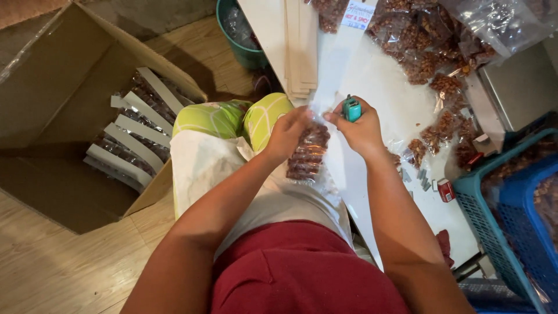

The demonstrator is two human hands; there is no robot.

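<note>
Holding a clear bag of brown nuts between both hands, the person keeps it above the lap, just off the near edge of the white table. The left hand is closed on the bag's top. The right hand pinches the same top edge while its fingers wrap a small teal stapler.

Open room: a bare strip of table lies beyond the hands. To the right, filled nut bags crowd the tabletop, and one carries a white card label with red print. A stack of plain white card strips lies along the table's left edge.

On the wooden floor to the left stands an open cardboard box, with finished bags topped by white strips packed in rows. A teal basket and a blue basket sit at the right.
</note>
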